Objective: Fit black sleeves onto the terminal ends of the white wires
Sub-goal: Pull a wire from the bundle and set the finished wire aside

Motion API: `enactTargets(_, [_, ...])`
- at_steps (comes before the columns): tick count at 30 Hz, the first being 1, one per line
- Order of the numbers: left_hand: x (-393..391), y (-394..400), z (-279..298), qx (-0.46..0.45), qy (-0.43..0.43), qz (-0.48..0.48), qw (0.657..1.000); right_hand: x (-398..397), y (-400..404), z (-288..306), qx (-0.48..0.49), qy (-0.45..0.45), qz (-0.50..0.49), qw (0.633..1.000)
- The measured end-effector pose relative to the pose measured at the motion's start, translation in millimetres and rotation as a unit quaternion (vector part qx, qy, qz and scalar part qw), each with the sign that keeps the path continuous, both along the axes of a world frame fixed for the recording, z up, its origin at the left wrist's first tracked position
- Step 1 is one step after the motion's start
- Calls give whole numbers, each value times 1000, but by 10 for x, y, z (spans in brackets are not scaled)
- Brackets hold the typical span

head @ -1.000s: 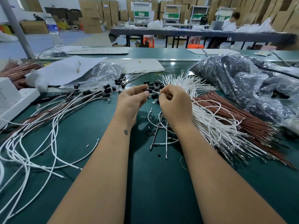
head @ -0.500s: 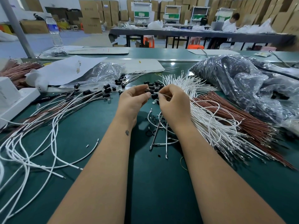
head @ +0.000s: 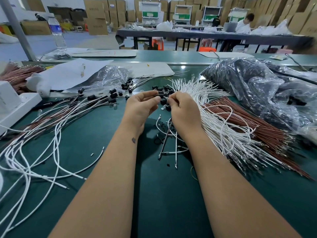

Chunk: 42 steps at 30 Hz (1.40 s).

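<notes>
A small black plastic sleeve (head: pixel 157 95) sits pinched in the left hand (head: pixel 140 107), its fingers clamped on it, while the right hand (head: pixel 184 109) pinches a thin white wire end (head: pixel 166 97) at its mouth. Left on the green bench (head: pixel 163 194) lie sleeved white wires (head: pixel 96 102); the far bigger bare white bundle (head: pixel 211 107) and loose sleeves (head: pixel 164 88) suggest most work remains.

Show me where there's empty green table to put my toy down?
The bare green mat between the two forearms is free, bordered by loose white wires on the left and the white wire bundle on the right. Near the left hand and right hand, black sleeves crowd it.
</notes>
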State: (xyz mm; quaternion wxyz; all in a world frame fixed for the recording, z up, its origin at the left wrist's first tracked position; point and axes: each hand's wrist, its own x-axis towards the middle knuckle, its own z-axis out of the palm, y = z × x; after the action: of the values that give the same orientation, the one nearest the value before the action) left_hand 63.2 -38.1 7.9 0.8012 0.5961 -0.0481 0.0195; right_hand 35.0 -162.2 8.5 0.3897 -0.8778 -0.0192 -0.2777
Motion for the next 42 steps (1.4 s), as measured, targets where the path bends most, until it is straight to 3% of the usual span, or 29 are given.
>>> enactTargets(5, [0, -3, -8, 1, 6, 23, 1000, -15, 9, 10, -30, -1, -1, 1000])
enactTargets(17, [14, -8, -18, -7, -5, -6, 1000, -14, 6, 2, -2, -30, 5, 1000])
enactTargets(24, [10, 5, -33, 26, -28, -17, 999, -18, -21, 2, -18, -33, -6, 999])
enactTargets(30, [14, -31, -65, 106, -58, -7, 993, -21, -13, -3, -24, -32, -9, 999])
enactTargets(42, [15, -40, -75, 117, -60, 4, 991, 16, -16, -23, 49, -44, 21, 998])
